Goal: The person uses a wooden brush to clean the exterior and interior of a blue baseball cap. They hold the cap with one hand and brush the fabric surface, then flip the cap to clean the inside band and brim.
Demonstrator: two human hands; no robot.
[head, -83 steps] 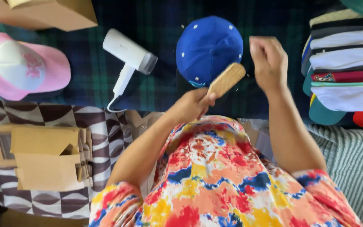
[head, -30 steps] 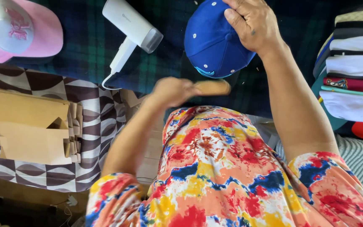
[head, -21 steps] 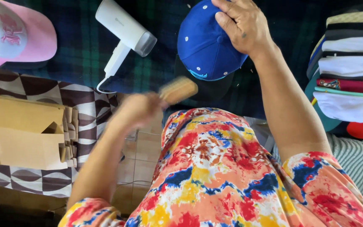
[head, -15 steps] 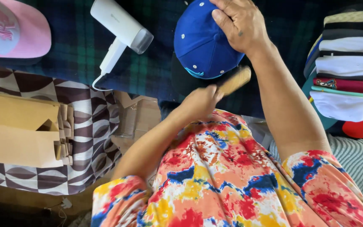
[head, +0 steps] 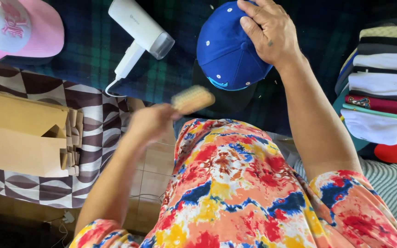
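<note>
the blue cap (head: 228,50) lies at twelve o'clock on the plaid cloth (head: 83,50), crown up, brim toward the person. the right hand (head: 268,32) presses flat on its crown, fingers spread, not closed around it. the left hand (head: 149,125), blurred, is clenched on a wooden brush (head: 192,99) just below the brim. the cap looks light and soft; holding it by the crown likely steadies it best. a white hair dryer (head: 138,34) lies at eleven o'clock.

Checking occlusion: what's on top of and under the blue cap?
Right hand rests on the blue cap; dark plaid cloth shows around it. Directly underneath is covered.
</note>
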